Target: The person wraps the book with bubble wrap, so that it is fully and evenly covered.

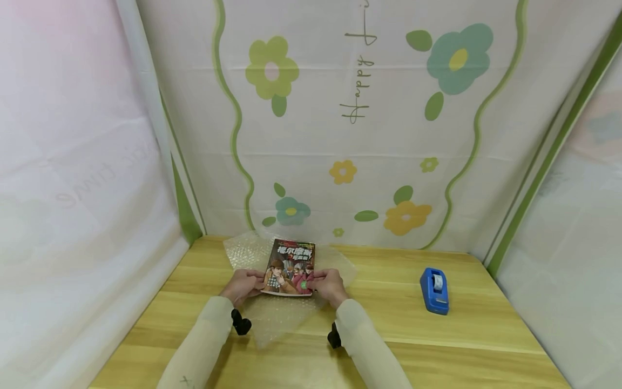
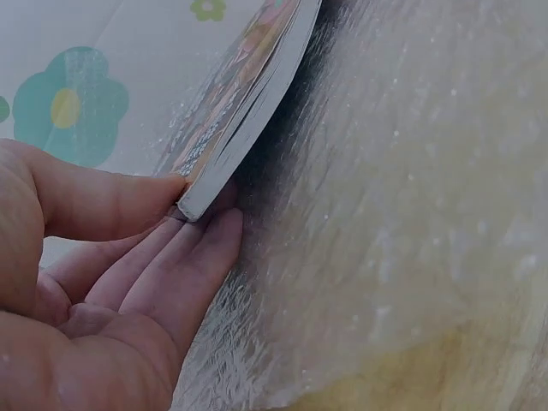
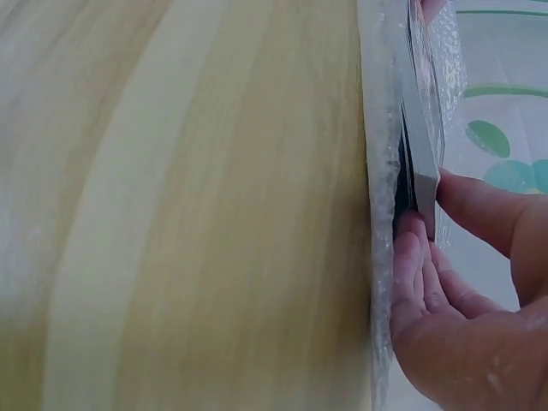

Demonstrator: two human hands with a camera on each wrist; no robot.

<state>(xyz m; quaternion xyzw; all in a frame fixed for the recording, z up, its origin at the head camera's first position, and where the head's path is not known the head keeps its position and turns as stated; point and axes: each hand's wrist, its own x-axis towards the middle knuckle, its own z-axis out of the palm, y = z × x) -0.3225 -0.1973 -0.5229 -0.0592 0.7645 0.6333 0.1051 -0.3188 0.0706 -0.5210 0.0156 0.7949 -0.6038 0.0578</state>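
Note:
A paperback book (image 1: 290, 268) with an illustrated cover lies face up over a sheet of bubble wrap (image 1: 282, 321) on the wooden table. My left hand (image 1: 244, 286) pinches the book's near left corner, thumb on the cover and fingers beneath, as the left wrist view shows. At the near right corner my right hand (image 1: 330, 286) grips the book the same way, fingers under its edge. In the right wrist view the book (image 3: 419, 145) stands slightly off the bubble wrap (image 3: 383, 197) at this edge, with a dark gap between them.
A blue tape dispenser (image 1: 434, 292) with a roll of tape stands to the right on the wooden table (image 1: 466, 346). Behind the table hangs a white flowered curtain (image 1: 340, 205), with further curtains at the left and right sides.

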